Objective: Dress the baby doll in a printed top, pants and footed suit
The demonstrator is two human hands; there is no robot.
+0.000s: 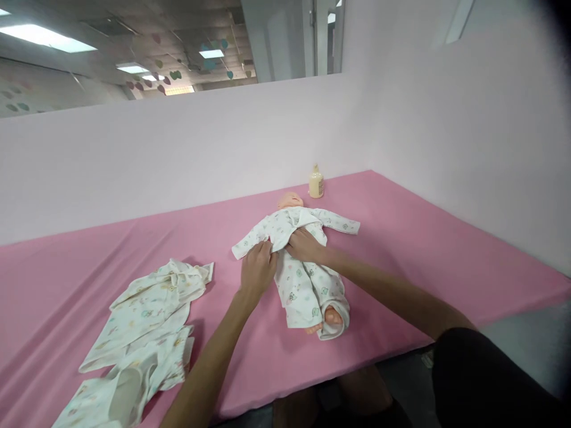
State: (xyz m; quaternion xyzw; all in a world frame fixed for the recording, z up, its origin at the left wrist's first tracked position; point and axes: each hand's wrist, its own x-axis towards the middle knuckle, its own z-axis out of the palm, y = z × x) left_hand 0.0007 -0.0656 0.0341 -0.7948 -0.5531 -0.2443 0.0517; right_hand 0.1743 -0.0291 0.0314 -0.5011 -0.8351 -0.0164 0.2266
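A baby doll (291,200) lies with its head away from me, dressed in a white patterned baby shirt (276,227) and matching baby pants (298,291). The shirt's sleeves are spread out to both sides. My left hand (259,264) is closed on the shirt's lower edge at the left side. At the doll's middle, my right hand (306,245) grips the front flap, its fingertips partly hidden under the cloth. Both doll feet (332,316) show at the pant openings, one cuff looking rolled.
A pink sheet (401,249) covers the table. Loose patterned baby clothes (151,309) lie to the left, near my left forearm. Behind the doll's head stands a pale yellow pump bottle (316,184). White walls (200,154) border the back and right.
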